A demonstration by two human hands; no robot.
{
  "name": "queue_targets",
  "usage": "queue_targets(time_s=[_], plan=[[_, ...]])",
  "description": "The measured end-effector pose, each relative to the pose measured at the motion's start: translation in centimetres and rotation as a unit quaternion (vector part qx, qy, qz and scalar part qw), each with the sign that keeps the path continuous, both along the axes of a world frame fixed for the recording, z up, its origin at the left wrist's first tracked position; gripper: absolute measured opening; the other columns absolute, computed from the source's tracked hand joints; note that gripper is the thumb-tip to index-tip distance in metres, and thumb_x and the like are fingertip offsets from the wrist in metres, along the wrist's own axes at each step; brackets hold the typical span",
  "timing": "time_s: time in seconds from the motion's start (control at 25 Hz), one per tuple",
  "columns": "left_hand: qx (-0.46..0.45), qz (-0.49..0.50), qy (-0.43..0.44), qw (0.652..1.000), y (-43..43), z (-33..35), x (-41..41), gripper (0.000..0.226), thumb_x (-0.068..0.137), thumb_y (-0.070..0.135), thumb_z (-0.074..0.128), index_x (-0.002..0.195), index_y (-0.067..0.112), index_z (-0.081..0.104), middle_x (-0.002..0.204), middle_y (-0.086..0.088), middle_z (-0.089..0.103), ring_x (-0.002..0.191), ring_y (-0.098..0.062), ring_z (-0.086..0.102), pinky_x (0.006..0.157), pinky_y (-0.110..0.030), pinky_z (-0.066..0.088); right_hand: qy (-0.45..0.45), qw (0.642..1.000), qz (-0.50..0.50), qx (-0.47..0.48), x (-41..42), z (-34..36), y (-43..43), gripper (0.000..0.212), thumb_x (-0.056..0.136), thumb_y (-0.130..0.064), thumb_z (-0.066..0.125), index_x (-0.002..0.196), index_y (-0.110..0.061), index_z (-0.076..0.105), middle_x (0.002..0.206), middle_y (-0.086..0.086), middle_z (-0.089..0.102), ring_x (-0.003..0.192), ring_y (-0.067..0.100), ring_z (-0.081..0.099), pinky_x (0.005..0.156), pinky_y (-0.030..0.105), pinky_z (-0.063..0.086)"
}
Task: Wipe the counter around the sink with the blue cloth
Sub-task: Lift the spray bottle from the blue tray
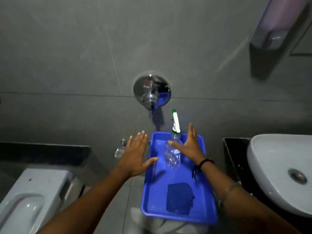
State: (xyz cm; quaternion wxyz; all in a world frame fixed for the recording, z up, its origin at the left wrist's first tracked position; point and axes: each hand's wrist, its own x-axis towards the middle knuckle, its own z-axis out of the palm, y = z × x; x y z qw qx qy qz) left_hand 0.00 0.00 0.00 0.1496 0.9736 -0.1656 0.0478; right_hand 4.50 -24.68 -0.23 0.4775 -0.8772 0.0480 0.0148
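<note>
Spray bottle (173,149) between open hands (136,154)

There is one view only, from a wide-angle camera on the person's head, looking forward and steeply down. It faces a grey tiled wall (67,48), which fills the upper half, with a chrome wall tap (152,90) near the middle. Both forearms reach in from the bottom edge, close to the lens. A blue tray (152,196) sits centre-low and near. A white toilet (30,196) is cut by the lower left corner, a white washbasin (273,166) by the right edge. Straight lines bow toward the corners, and the edges are blurred
</note>
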Motion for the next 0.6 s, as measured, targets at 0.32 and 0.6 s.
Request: queue_targets(time_s=[0.32, 0.6], plan=[[0.041, -0.033, 0.145, 0.988, -0.2, -7.4, -3.9, 0.136, 0.061, 0.095, 0.045, 0.155, 0.008, -0.003, 0.166, -0.01, -0.007, 0.153, -0.023, -0.009, 0.124, -0.05, -0.004, -0.149, 0.988, -0.038, 0.027, 5.5, 2.1, 4.5, 0.022, 0.08, -0.001, 0.055, 0.101, 0.004, 0.056, 0.096, 0.025, 0.061, 0.086, 0.041, 0.058, 0.077, 0.046, 0.05], [0.108, -0.025, 0.258, 0.96, -2.1, -11.3, -5.5, 0.167, 0.036, 0.099, 0.055, 0.151, 0.002, -0.016, 0.161, -0.019, -0.024, 0.148, -0.032, -0.024, 0.121, -0.048, -0.014, -0.255, 0.965, -0.056, 0.023, -1.5, 9.5, 2.9, 0.025, 0.072, 0.002, 0.05, 0.093, 0.001, 0.062, 0.088, 0.02, 0.063, 0.07, 0.029, 0.058, 0.059, 0.019, 0.043]])
